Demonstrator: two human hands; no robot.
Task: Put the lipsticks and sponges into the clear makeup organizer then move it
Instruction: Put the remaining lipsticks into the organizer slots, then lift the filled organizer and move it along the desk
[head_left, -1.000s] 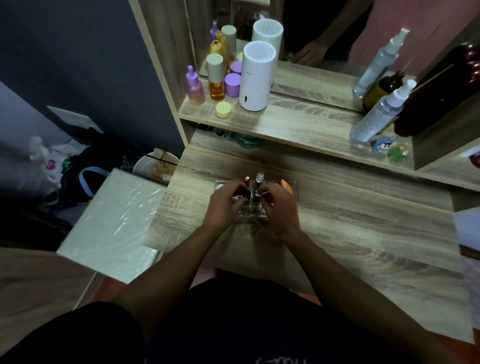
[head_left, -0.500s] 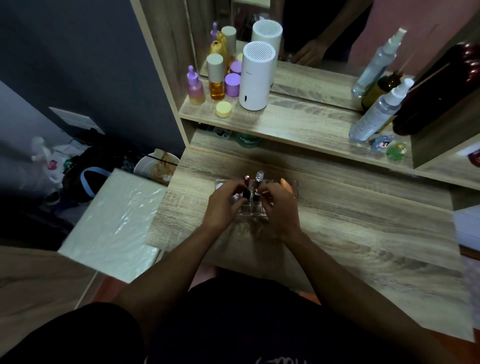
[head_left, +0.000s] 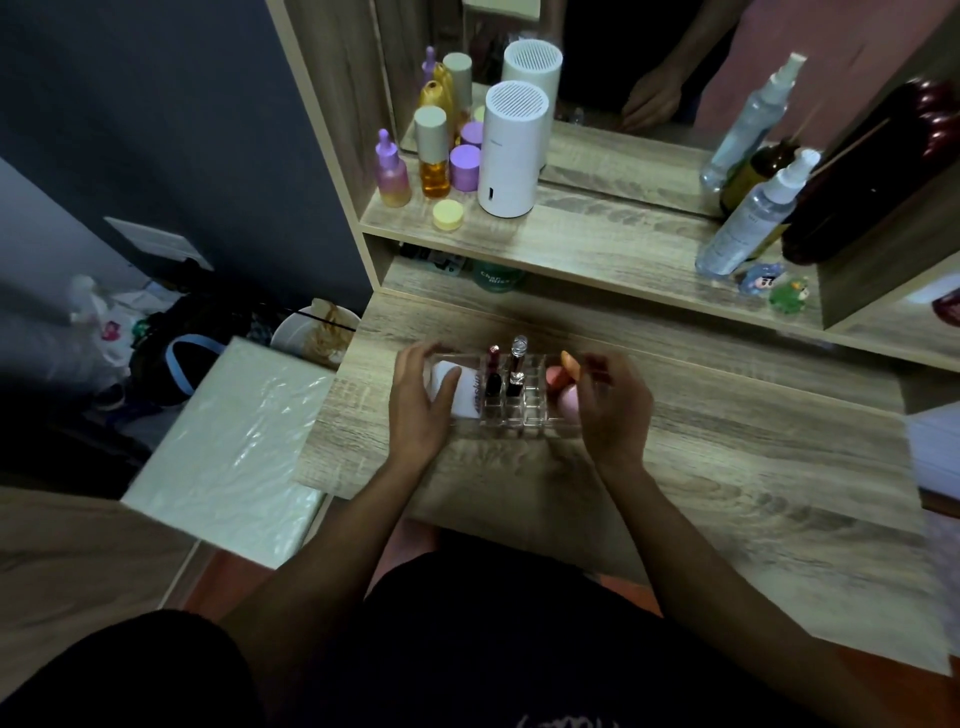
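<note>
The clear makeup organizer (head_left: 519, 410) sits on the wooden vanity top. Two lipsticks stand upright in its middle slots, a dark red one (head_left: 492, 371) and a silver-capped one (head_left: 517, 366). An orange sponge (head_left: 563, 370) and a pink sponge (head_left: 567, 401) fill its right end. A white container (head_left: 462, 392) with lettering lies at its left end. My left hand (head_left: 423, 402) wraps the organizer's left end, fingers over the white container. My right hand (head_left: 610, 402) grips the right end beside the sponges.
The raised shelf (head_left: 597, 244) behind holds a white cylinder (head_left: 511, 156), purple and amber bottles (head_left: 434, 161), a yellow jar (head_left: 448, 214), spray bottles (head_left: 753, 218) and small figurines (head_left: 774, 288). A mirror stands above. A white box (head_left: 228, 447) lies left of the desk.
Both hands have moved apart from the middle slots to the organizer's two ends. The lipsticks, white container and sponges, covered before, now show.
</note>
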